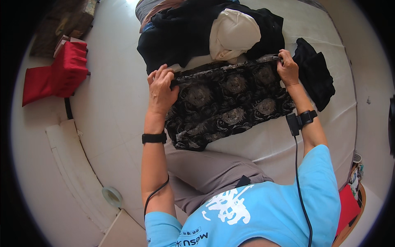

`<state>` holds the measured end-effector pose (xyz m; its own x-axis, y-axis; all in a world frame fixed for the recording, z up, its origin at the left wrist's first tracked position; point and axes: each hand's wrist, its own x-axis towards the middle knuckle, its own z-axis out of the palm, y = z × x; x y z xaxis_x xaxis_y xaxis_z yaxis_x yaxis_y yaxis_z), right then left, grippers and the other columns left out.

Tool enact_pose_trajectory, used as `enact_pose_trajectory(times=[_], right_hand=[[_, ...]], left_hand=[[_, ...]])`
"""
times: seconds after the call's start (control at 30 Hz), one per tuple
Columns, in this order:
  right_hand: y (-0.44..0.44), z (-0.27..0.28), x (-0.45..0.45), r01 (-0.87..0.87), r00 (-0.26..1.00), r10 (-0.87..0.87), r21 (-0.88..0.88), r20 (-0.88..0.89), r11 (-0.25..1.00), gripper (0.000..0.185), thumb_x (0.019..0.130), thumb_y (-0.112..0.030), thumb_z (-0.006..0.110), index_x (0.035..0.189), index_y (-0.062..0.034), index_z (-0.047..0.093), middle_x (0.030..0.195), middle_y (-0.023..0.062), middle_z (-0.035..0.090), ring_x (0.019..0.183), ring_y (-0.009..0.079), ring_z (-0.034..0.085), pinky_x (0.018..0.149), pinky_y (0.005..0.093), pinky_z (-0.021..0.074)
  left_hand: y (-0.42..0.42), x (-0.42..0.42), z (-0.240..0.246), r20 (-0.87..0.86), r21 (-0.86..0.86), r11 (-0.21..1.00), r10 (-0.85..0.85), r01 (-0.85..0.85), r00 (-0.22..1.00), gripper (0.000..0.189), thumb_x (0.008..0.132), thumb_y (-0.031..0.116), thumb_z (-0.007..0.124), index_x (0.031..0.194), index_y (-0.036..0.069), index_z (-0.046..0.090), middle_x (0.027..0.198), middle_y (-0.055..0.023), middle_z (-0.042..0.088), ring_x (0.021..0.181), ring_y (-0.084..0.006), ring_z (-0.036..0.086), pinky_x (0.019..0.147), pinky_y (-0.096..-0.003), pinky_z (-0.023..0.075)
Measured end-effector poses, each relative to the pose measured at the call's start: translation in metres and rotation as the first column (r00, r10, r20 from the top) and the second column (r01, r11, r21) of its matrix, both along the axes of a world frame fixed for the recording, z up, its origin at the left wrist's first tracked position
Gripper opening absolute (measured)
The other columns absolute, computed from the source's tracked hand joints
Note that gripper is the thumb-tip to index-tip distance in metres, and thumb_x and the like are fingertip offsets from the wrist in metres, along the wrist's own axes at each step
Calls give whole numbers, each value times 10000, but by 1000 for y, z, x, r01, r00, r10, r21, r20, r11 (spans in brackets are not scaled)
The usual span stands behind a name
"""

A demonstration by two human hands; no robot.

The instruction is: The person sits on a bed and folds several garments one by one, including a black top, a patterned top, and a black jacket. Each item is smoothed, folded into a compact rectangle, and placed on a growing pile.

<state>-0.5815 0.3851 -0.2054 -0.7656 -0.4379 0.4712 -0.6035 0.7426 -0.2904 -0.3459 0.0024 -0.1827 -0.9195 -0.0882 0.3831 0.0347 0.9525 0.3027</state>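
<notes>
A black garment with grey medallion prints (222, 98) lies spread before me on a pale sheet. My left hand (162, 86) is at its upper left corner, with the thumb at the fabric and the fingers raised. At the upper right corner my right hand (287, 68) pinches the edge between thumb and fingers. The far edge runs between both hands and looks folded over. Beyond it lie a black garment (179, 40) and a cream cloth item (236, 34), which rests on top of the black one. Right of my right hand is a folded black cloth (314, 74).
Grey and pinkish clothes (154, 9) lie at the far end of the sheet-covered surface (117, 77). A red cloth (66, 71) covers an object at the left. A pale green ring (111, 196) is at the lower left. A cable (298, 179) hangs from my right wrist device.
</notes>
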Motion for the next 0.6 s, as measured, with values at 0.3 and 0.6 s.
enact_pose_trajectory(times=[0.3, 0.6], right_hand=[[57, -38, 67, -26, 996, 23, 35, 91, 999, 214, 747, 84, 553, 940, -4, 574, 1111, 151, 624, 1046, 352, 600, 885, 395, 484], [56, -37, 81, 40, 997, -48, 149, 52, 988, 281, 795, -8, 559, 1060, -58, 639, 1076, 95, 651, 1134, 257, 555, 971, 367, 374]], left_hand=[[69, 86, -4, 280, -98, 992, -54, 85, 959, 225, 734, 33, 686, 900, 83, 542, 871, -67, 558, 879, -234, 586, 822, -352, 429], [79, 105, -10, 201, 191, 980, 22, -62, 979, 162, 846, 114, 662, 996, 59, 635, 914, -88, 649, 870, -277, 628, 778, -372, 461]])
